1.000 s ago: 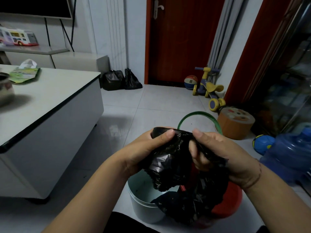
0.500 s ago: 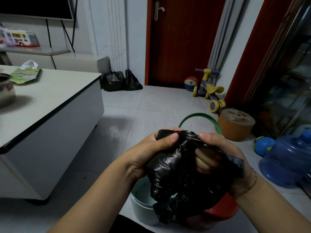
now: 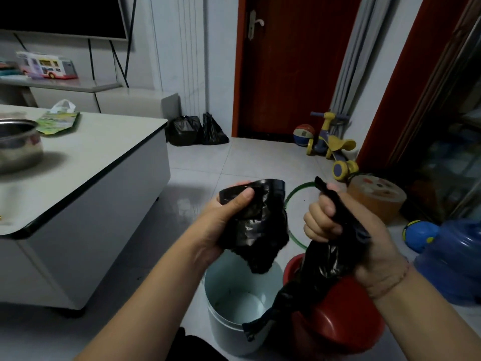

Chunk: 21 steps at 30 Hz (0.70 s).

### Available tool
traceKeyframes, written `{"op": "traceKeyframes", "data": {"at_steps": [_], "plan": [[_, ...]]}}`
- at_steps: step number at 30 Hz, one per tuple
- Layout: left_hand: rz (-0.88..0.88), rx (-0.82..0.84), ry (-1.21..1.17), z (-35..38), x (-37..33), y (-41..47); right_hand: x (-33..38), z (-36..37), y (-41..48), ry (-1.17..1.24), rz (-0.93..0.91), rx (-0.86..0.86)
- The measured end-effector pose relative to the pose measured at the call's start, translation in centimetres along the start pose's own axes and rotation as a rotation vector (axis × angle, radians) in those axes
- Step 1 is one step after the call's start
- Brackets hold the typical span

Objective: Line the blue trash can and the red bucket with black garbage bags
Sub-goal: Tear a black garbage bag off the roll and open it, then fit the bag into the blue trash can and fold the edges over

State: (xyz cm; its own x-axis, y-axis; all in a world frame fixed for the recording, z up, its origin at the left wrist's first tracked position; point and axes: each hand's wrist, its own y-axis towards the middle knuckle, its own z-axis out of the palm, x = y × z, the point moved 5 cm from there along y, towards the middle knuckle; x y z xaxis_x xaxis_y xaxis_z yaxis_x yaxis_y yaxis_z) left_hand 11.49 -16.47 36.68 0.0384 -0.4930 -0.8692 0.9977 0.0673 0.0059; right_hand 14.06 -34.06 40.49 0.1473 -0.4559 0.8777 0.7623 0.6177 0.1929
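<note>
My left hand (image 3: 221, 225) grips a crumpled black garbage bag (image 3: 256, 225) above the pale blue trash can (image 3: 223, 327), whose inside shows bare. My right hand (image 3: 346, 227) is closed on a second black garbage bag (image 3: 320, 264), which hangs down in a long strip over the rim between the can and the red bucket (image 3: 341, 327). The two bags are apart, a gap of floor showing between them. Both containers stand side by side on the tiled floor just below my hands.
A white low table (image 3: 86, 178) with a steel pot (image 3: 18, 147) stands at left. A green hoop (image 3: 294, 201), round stool (image 3: 377, 199), blue ball (image 3: 419, 235) and water jug (image 3: 458, 261) lie at right. Two filled black bags (image 3: 197, 130) sit by the red door.
The single bundle of black plastic held between both hands has come apart into two bags. My hands have moved away from each other, the right one drawing its bag out into a hanging strip.
</note>
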Motion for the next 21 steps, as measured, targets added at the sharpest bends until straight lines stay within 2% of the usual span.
{"op": "traceKeyframes", "data": {"at_steps": [3,6,13,21], "plan": [[0.060,-0.143,0.077,-3.8,-0.7,1.2,-1.2,-0.5,0.8,-0.135,-0.040,-0.160],[0.047,-0.283,0.131,-8.6,-0.1,1.5,-3.5,-0.8,2.5,-0.129,0.028,-0.269],[0.012,-0.546,0.272,-20.9,4.7,-0.4,-12.1,1.1,6.6,-0.178,0.188,-0.239],[-0.081,-0.755,0.406,-32.0,14.8,-1.8,-22.0,-0.8,8.4,-0.303,0.344,-0.393]]}}
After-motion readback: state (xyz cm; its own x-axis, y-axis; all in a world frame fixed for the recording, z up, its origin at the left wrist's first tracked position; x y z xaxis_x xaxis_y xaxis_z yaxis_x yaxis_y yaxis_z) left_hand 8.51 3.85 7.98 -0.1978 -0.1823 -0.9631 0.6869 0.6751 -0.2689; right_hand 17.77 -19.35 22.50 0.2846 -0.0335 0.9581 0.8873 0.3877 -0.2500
